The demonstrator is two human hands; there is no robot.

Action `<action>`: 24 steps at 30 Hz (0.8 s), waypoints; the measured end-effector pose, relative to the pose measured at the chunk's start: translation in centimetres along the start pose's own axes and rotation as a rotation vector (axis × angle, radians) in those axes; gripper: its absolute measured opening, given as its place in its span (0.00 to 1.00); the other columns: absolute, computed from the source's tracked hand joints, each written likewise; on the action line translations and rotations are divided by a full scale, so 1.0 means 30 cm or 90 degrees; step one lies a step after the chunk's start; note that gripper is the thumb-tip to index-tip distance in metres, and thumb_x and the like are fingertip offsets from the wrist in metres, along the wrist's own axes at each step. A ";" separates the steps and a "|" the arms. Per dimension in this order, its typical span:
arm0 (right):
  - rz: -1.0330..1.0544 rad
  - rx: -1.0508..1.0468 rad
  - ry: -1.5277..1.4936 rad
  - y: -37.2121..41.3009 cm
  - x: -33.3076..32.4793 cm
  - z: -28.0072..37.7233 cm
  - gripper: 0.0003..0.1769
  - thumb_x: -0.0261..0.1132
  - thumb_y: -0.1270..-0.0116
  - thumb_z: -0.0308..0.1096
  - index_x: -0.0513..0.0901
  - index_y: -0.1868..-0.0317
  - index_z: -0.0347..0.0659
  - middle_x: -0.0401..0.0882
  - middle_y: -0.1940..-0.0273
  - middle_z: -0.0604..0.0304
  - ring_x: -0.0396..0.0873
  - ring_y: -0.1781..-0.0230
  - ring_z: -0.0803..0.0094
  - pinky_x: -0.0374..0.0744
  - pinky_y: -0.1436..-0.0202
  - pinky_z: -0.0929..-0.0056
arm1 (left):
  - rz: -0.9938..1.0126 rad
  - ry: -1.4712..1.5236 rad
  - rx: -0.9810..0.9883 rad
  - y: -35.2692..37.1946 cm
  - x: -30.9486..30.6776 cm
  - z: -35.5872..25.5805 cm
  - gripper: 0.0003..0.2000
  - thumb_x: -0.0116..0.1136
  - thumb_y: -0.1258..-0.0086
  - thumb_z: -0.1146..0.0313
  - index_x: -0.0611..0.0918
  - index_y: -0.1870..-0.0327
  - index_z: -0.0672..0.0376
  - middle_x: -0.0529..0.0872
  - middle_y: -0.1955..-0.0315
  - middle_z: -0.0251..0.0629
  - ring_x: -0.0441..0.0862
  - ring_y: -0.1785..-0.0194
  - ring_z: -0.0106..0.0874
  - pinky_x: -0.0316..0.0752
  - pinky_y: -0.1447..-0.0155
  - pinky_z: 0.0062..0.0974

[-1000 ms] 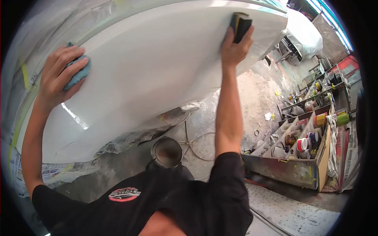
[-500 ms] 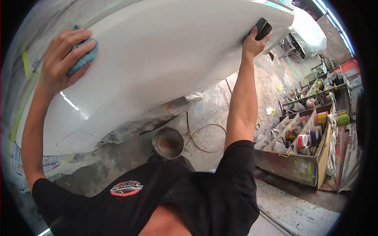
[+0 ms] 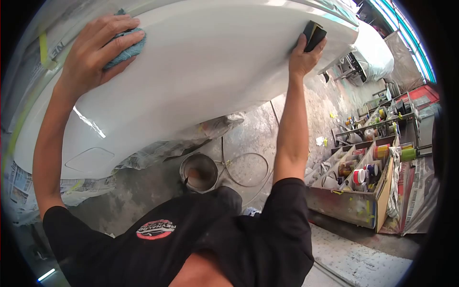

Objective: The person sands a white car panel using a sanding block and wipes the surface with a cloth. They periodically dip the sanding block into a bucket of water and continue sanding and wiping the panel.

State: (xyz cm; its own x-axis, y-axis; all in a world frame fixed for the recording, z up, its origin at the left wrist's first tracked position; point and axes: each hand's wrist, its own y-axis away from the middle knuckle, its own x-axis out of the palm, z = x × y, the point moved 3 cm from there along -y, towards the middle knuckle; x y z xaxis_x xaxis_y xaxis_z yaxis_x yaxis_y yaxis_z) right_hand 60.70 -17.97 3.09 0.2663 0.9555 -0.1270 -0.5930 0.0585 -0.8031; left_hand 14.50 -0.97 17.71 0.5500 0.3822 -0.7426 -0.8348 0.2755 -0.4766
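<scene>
A white car body panel [image 3: 191, 71] curves across the upper half of the view, with a fuel-door outline near its lower left. My left hand [image 3: 98, 55] grips a crumpled blue cloth [image 3: 134, 44] against the panel's upper left. Far to the right, my right hand [image 3: 306, 60] is closed on a black sanding block [image 3: 314, 37], which appears wrapped in dark sandpaper. The block lies against the panel near its right end. Its underside is hidden.
A metal bucket [image 3: 199, 173] holding something brownish stands on the concrete floor below, beside a looped hose [image 3: 246, 168]. At right is a divided wooden box [image 3: 342, 203] of cans and jars. Masking paper [image 3: 21, 189] hangs at left. Another covered white vehicle [image 3: 375, 50] stands beyond.
My left hand and the cloth have moved right and slightly up along the panel. The right hand with the sanding block has shifted a little left. The whole view has tilted slightly.
</scene>
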 end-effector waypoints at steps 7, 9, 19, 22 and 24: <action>-0.034 -0.174 0.041 -0.028 0.014 -0.091 0.48 0.72 0.30 0.55 0.64 0.20 0.37 0.79 0.49 0.41 0.82 0.51 0.44 0.82 0.50 0.51 | -0.071 -0.106 -0.119 0.010 0.029 -0.059 0.24 0.75 0.40 0.75 0.86 0.39 0.58 0.86 0.39 0.43 0.83 0.36 0.47 0.77 0.32 0.45; -0.059 -0.354 0.021 -0.067 0.018 -0.153 0.48 0.74 0.33 0.55 0.68 0.21 0.35 0.80 0.50 0.44 0.81 0.53 0.47 0.81 0.51 0.52 | -0.140 -0.174 -0.224 0.046 0.066 -0.143 0.24 0.73 0.37 0.75 0.86 0.38 0.58 0.86 0.37 0.43 0.82 0.34 0.48 0.75 0.31 0.45; 0.086 -0.594 -0.035 -0.168 0.033 -0.335 0.45 0.78 0.37 0.52 0.72 0.22 0.50 0.79 0.45 0.53 0.81 0.51 0.52 0.79 0.50 0.53 | -0.398 -0.441 -0.585 0.053 0.265 -0.358 0.18 0.59 0.24 0.68 0.83 0.36 0.63 0.82 0.34 0.54 0.76 0.30 0.57 0.67 0.25 0.50; 0.059 -0.578 -0.036 -0.155 0.039 -0.325 0.45 0.79 0.37 0.51 0.72 0.23 0.50 0.78 0.45 0.54 0.80 0.51 0.52 0.79 0.49 0.52 | -0.400 -0.447 -0.633 0.085 0.365 -0.451 0.21 0.64 0.27 0.69 0.83 0.33 0.58 0.80 0.30 0.49 0.75 0.26 0.52 0.66 0.24 0.51; 0.056 -0.569 -0.026 -0.146 0.041 -0.335 0.45 0.80 0.38 0.51 0.72 0.23 0.49 0.78 0.45 0.54 0.80 0.50 0.53 0.79 0.49 0.52 | -0.363 -0.378 -0.630 0.084 0.497 -0.565 0.25 0.65 0.29 0.68 0.81 0.30 0.55 0.77 0.26 0.47 0.72 0.23 0.51 0.62 0.22 0.55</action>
State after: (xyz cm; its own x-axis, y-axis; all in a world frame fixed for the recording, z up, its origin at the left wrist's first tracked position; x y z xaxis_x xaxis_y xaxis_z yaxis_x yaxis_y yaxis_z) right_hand 71.27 -19.96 0.60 0.2106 0.9564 -0.2022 0.2078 -0.2459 -0.9467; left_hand 20.20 -9.54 -2.54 0.5458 0.8294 -0.1193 -0.0001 -0.1423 -0.9898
